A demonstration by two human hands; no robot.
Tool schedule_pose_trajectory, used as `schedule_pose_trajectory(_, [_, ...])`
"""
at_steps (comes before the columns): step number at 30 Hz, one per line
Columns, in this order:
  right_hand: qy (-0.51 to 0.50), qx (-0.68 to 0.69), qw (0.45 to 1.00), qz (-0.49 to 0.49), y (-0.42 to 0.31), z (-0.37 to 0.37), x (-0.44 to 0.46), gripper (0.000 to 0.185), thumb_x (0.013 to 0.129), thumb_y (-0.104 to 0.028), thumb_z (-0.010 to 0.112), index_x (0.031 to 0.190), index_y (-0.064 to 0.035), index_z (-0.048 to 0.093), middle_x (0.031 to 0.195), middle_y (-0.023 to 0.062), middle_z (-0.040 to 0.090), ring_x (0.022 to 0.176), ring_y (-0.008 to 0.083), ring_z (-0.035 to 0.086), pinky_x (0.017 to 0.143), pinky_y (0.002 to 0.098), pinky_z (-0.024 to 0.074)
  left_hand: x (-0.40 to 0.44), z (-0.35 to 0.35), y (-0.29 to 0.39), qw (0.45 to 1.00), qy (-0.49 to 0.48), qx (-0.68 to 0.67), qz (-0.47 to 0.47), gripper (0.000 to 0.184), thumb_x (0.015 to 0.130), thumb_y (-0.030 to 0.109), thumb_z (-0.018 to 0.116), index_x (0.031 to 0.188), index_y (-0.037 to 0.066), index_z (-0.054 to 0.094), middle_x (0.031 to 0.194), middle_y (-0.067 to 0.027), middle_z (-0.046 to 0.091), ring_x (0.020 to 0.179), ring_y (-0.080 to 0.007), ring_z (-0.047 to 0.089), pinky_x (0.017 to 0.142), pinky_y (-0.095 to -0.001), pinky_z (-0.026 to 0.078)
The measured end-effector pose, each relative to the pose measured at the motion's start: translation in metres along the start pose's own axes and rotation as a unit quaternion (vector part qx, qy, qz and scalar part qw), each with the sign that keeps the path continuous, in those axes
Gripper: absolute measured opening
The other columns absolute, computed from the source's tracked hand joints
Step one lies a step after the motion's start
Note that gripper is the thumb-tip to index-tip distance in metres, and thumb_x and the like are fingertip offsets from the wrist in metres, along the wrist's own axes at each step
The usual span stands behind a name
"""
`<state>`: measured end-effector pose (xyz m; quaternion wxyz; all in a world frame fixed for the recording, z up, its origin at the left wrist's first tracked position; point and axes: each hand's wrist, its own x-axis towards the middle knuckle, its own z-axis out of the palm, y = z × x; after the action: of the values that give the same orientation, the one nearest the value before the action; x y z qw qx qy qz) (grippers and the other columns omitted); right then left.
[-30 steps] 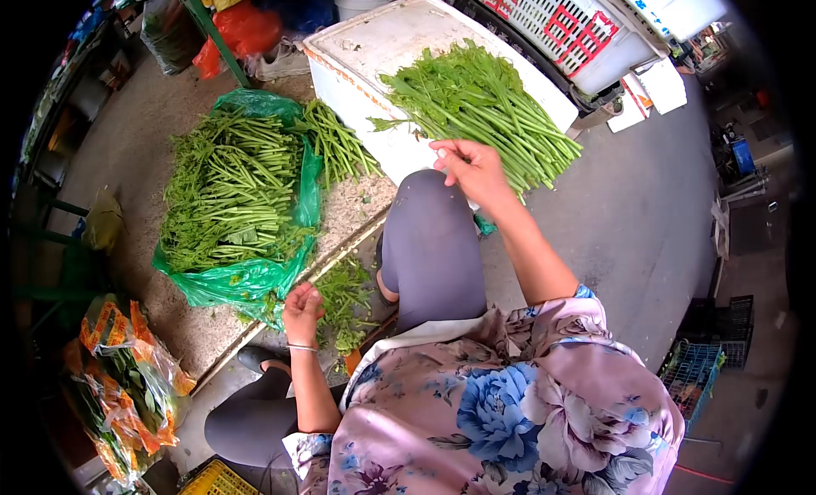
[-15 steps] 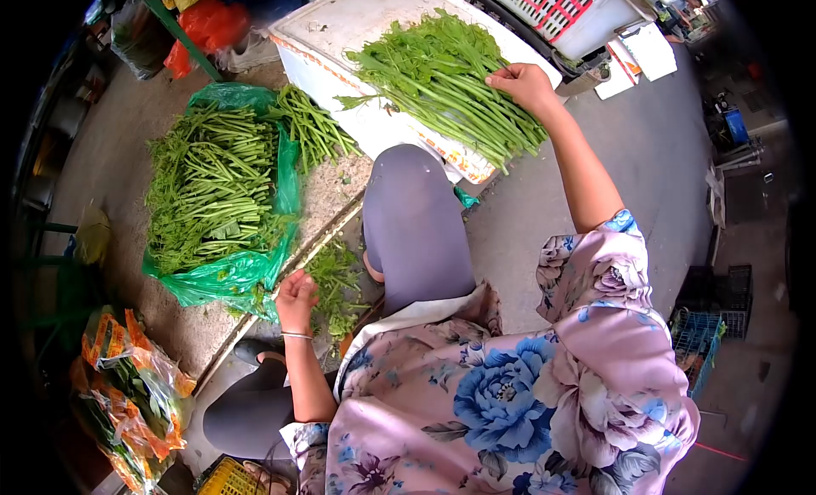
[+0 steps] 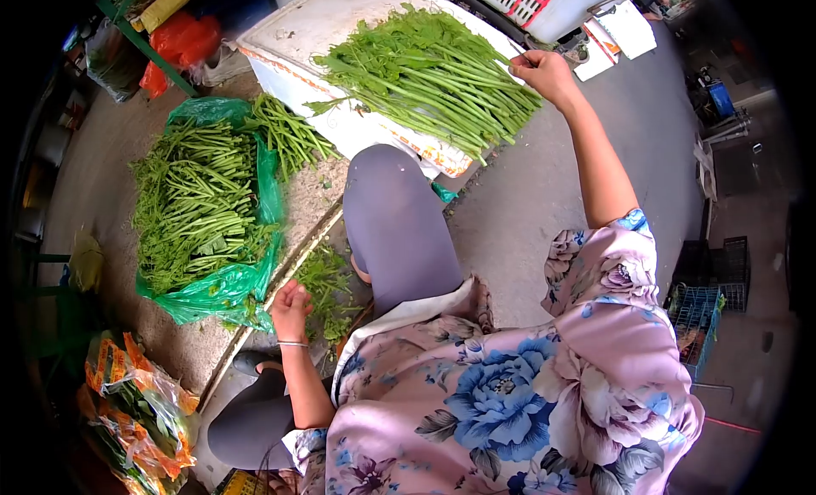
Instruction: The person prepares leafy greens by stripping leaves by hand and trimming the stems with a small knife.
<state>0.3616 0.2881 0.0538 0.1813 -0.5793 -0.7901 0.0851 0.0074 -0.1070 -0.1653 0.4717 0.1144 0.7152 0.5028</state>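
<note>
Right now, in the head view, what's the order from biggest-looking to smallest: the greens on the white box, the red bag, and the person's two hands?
1. Greens on the white box
2. Red bag
3. Left hand and right hand: too alike to rank

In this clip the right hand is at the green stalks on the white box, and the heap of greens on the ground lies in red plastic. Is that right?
Not quite: the plastic around the heap of greens on the ground is green, not red, as the head view shows. The right hand is at the green stalks on the white box.
</note>
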Motion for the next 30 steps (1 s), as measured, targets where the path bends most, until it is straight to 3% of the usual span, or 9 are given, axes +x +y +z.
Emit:
schedule_pose_trajectory(3, [-0.046, 0.061, 0.997, 0.007, 0.015, 0.009, -0.009, 0.023, 0.068, -0.019, 0.069, 0.084, -0.0038, 0.065, 0.067, 0.0058, 0.061, 0.062, 0.0111, 0.055, 0.062, 0.026, 0.044, 0.001, 0.004, 0.001, 1.0, -0.014, -0.001, -0.006, 0.03, 0.081, 0.012, 0.057, 0.108, 0.002, 0.05, 0.09, -0.0038, 0.059, 0.074, -0.0115, 0.056, 0.059, -0.0232, 0.046])
schedule_pose_trajectory(11, [-0.023, 0.092, 0.995, 0.018, 0.026, 0.013, -0.011, 0.033, 0.067, -0.034, 0.07, 0.085, -0.0063, 0.066, 0.066, 0.0044, 0.06, 0.059, 0.0108, 0.053, 0.057, 0.0255, 0.0415, 0.003, 0.004, -0.001, 1.0, -0.015, 0.004, -0.008, 0.029, 0.082, 0.012, 0.056, 0.108, 0.002, 0.05, 0.088, -0.0032, 0.059, 0.073, -0.011, 0.056, 0.058, -0.0229, 0.046])
schedule_pose_trajectory(18, [0.048, 0.123, 0.991, 0.013, 0.052, 0.017, -0.002, 0.034, 0.066, -0.032, 0.071, 0.088, -0.0064, 0.066, 0.064, 0.0045, 0.06, 0.057, 0.0116, 0.054, 0.057, 0.0257, 0.0419, 0.0, 0.01, -0.001, 0.999, -0.021, 0.027, -0.01, 0.028, 0.082, 0.012, 0.056, 0.107, 0.002, 0.05, 0.088, -0.0037, 0.059, 0.072, -0.0112, 0.057, 0.056, -0.0222, 0.047])
schedule_pose_trajectory(20, [0.033, 0.134, 0.987, 0.087, 0.051, 0.005, 0.002, 0.034, 0.064, -0.03, 0.072, 0.088, -0.0068, 0.066, 0.065, 0.0041, 0.06, 0.058, 0.0119, 0.055, 0.059, 0.0252, 0.0424, -0.003, 0.01, 0.002, 0.999, -0.039, -0.001, -0.029, 0.026, 0.083, 0.014, 0.056, 0.106, 0.005, 0.05, 0.091, -0.0048, 0.059, 0.074, -0.0147, 0.059, 0.057, -0.0254, 0.05])
schedule_pose_trajectory(21, [0.008, 0.134, 0.985, 0.11, 0.056, 0.003, 0.01, 0.029, 0.068, -0.019, 0.072, 0.09, -0.0038, 0.062, 0.069, -0.0011, 0.058, 0.06, 0.0065, 0.049, 0.051, 0.0225, 0.0372, -0.005, 0.011, 0.005, 0.999, -0.039, -0.016, -0.034, 0.026, 0.083, 0.014, 0.055, 0.106, 0.005, 0.05, 0.092, -0.0059, 0.059, 0.075, -0.0162, 0.06, 0.057, -0.026, 0.05])
schedule_pose_trajectory(26, [-0.072, 0.22, 0.948, 0.218, 0.081, 0.02, 0.052, 0.019, 0.07, -0.016, 0.069, 0.084, -0.006, 0.061, 0.062, -0.001, 0.054, 0.048, 0.0074, 0.045, 0.04, 0.0231, 0.0316, -0.01, 0.024, 0.044, 0.996, -0.042, -0.062, -0.038, 0.024, 0.084, 0.014, 0.053, 0.106, 0.004, 0.05, 0.092, -0.0078, 0.059, 0.074, -0.0163, 0.061, 0.057, -0.0257, 0.051])
schedule_pose_trajectory(28, [-0.064, 0.196, 0.951, 0.228, 0.087, 0.033, 0.07, 0.028, 0.068, -0.018, 0.07, 0.092, -0.0047, 0.061, 0.067, 0.002, 0.057, 0.053, 0.0091, 0.051, 0.04, 0.0237, 0.0338, -0.012, 0.036, 0.069, 0.996, -0.042, -0.079, -0.024, 0.022, 0.085, 0.011, 0.053, 0.105, 0.003, 0.05, 0.088, -0.0078, 0.059, 0.071, -0.0148, 0.06, 0.055, -0.0241, 0.05])
schedule_pose_trajectory(29, [-0.066, 0.193, 0.956, 0.21, 0.091, 0.037, 0.079, 0.044, 0.066, -0.025, 0.071, 0.102, -0.0023, 0.059, 0.076, 0.0077, 0.06, 0.067, 0.0149, 0.058, 0.05, 0.028, 0.0429, -0.014, 0.044, 0.082, 0.995, -0.049, -0.088, -0.009, 0.021, 0.085, 0.011, 0.052, 0.104, 0.002, 0.05, 0.085, -0.0081, 0.059, 0.068, -0.0143, 0.059, 0.055, -0.0233, 0.05])
schedule_pose_trajectory(30, [-0.007, 0.103, 0.988, 0.116, 0.098, 0.045, 0.084, 0.056, 0.067, -0.035, 0.069, 0.109, 0.0004, 0.055, 0.085, 0.0119, 0.062, 0.08, 0.02, 0.059, 0.067, 0.0304, 0.0454, -0.016, 0.052, 0.095, 0.995, -0.045, -0.089, -0.008, 0.021, 0.085, 0.011, 0.052, 0.104, 0.002, 0.05, 0.085, -0.0081, 0.059, 0.068, -0.0143, 0.059, 0.055, -0.0233, 0.05])
